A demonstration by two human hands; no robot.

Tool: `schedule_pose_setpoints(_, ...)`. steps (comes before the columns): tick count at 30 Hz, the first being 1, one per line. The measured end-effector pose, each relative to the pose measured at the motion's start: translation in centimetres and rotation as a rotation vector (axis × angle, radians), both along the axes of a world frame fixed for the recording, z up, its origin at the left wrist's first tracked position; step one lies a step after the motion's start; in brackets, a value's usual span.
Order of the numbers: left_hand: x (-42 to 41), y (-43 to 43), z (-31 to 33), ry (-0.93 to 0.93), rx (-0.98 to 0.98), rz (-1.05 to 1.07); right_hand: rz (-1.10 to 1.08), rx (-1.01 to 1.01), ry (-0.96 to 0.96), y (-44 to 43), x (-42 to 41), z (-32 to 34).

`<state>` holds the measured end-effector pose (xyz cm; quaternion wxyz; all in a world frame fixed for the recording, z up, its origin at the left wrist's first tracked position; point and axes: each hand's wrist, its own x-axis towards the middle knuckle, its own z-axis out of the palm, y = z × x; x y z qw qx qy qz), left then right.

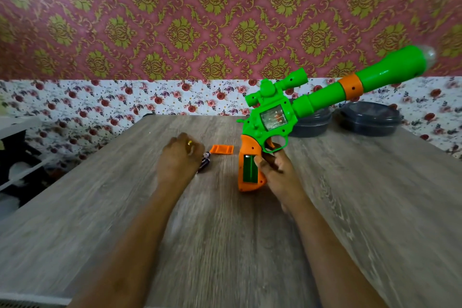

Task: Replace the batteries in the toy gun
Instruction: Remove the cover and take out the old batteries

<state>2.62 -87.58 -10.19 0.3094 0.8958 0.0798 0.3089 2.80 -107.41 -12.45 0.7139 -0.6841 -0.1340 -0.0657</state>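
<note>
Both hands engaged: your R hand [277, 172] clasps toy gun [272, 117] above mid-table [225, 232], open compartment [250, 169] facing you; L hand [178, 157] curls over batts [205, 161] beside cover [221, 149], hold unclear; steady gun, match polarity.

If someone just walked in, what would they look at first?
Probably the big bright green and orange toy gun, held up over the right side of the wooden table by the right hand, with its barrel pointing up to the right. Next comes the open battery slot in its orange grip. The small orange cover lies on the table to its left, and the left hand is over dark batteries beside that cover.
</note>
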Motion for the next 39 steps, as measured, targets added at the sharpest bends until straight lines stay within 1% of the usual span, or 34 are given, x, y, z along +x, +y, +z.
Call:
schedule_pose_setpoints(2, -0.8, -0.9, 1.2, -0.154, -0.354, -0.183, -0.005, 0.017, -0.005, 0.0, 0.0, 0.1)
schedule_pose_setpoints(3, -1.3, -1.4, 1.7, -0.201, -0.489, -0.289, -0.003, 0.032, -0.009, 0.0, -0.1, 0.1)
schedule_pose_setpoints(4, -1.7, -1.8, 2.0, -0.223, -0.541, -0.364, -0.002, 0.047, -0.009, 0.0, -0.1, 0.1)
schedule_pose_setpoints(5, -2.0, -2.1, 2.2, -0.232, -0.518, -0.419, 0.001, 0.059, -0.004, 0.0, -0.2, 0.2)
schedule_pose_setpoints(6, -2.1, -2.3, 2.2, -0.247, -0.447, -0.458, 0.005, 0.068, 0.002, 0.0, -0.2, 0.2)
schedule_pose_setpoints(9, -1.9, -2.6, 2.0, -0.329, -0.115, -0.502, -0.006, 0.087, 0.037, -0.1, 0.0, -0.1)
schedule_pose_setpoints(10, -1.8, -2.7, 1.9, -0.368, -0.024, -0.495, -0.017, 0.087, 0.05, -0.2, 0.1, -0.1)
schedule_pose_setpoints(11, -1.8, -2.7, 1.8, -0.411, 0.017, -0.477, -0.028, 0.093, 0.061, -0.2, 0.2, -0.2)
schedule_pose_setpoints(14, -2.4, -3.1, 1.9, -0.529, -0.081, -0.445, -0.046, 0.116, 0.098, -0.2, 0.5, -0.5)
schedule_pose_setpoints(16, -2.8, -3.7, 1.8, -0.569, -0.112, -0.487, -0.062, 0.123, 0.127, -0.3, 0.6, -0.7)
schedule_pose_setpoints(17, -2.9, -4.0, 1.6, -0.574, -0.097, -0.518, -0.066, 0.115, 0.136, -0.3, 0.6, -0.8)
schedule_pose_setpoints(19, -3.0, -4.6, 1.1, -0.561, -0.024, -0.576, -0.069, 0.079, 0.144, -0.4, 0.7, -0.9)
schedule_pose_setpoints(21, -2.9, -4.9, 0.6, -0.527, 0.057, -0.581, -0.07, 0.065, 0.163, -0.5, 0.8, -0.9)
schedule_pose_setpoints(23, -2.6, -4.9, 0.2, -0.518, 0.098, -0.576, -0.079, 0.066, 0.188, -0.5, 0.9, -1.0)
schedule_pose_setpoints(27, -2.8, -4.9, 0.2, -0.524, 0.079, -0.589, -0.091, 0.108, 0.23, -0.5, 1.1, -1.2)
schedule_pose_setpoints(30, -3.0, -5.0, 0.3, -0.538, 0.093, -0.605, -0.062, 0.144, 0.23, -0.7, 1.3, -1.3)
schedule_pose_setpoints(35, -2.8, -5.0, 0.2, -0.537, 0.114, -0.606, -0.076, 0.185, 0.254, -0.8, 1.6, -1.5)
schedule_pose_setpoints(39, -2.9, -5.1, 0.3, -0.478, 0.043, -0.673, -0.069, 0.2, 0.241, -0.9, 1.5, -1.5)
